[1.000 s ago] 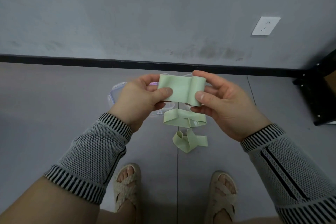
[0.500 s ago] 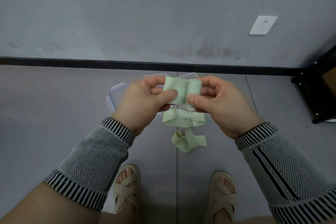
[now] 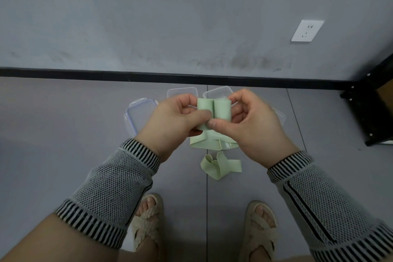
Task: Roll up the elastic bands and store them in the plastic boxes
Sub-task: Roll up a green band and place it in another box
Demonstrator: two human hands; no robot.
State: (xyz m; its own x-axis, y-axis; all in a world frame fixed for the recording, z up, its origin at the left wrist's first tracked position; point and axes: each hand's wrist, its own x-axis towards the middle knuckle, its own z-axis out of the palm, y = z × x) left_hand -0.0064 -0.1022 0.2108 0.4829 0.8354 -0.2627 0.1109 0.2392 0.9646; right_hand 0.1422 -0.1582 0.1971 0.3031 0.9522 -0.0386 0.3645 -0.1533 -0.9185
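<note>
Floor: grey floor (image 3: 63, 144) in large tiles, one seam running from between the person's feet toward the wall.
Wall: grey wall (image 3: 170, 17), scuffed low down, with a black skirting strip (image 3: 106, 72) along its foot.
Socket: a white wall socket (image 3: 307, 30) sits on the wall to the right.
Corner: a black metal frame (image 3: 370, 112) with visible bolts stands in the right corner against the wall.
Boxes: clear plastic boxes (image 3: 182, 93) lie on the floor near the wall, mostly hidden behind the hands; a clear lid with a bluish rim (image 3: 136, 112) lies to their left.
Held band: a pale green elastic band (image 3: 213, 110), curled into two side-by-side rolls, is held up in the air in front of the boxes.
Left hand (image 3: 172, 121): thumb and fingers pinch the left roll.
Right hand (image 3: 253, 125): thumb and fingers pinch the right roll; the two thumbs nearly meet.
Loose bands: a folded green band (image 3: 207, 144) lies on the floor just under the hands, partly covered by them; a crumpled green band (image 3: 219, 166) lies nearer the feet.
Person: patterned grey sleeves (image 3: 110, 189) with striped cuffs; woven beige sandals (image 3: 146, 223) on both feet.
</note>
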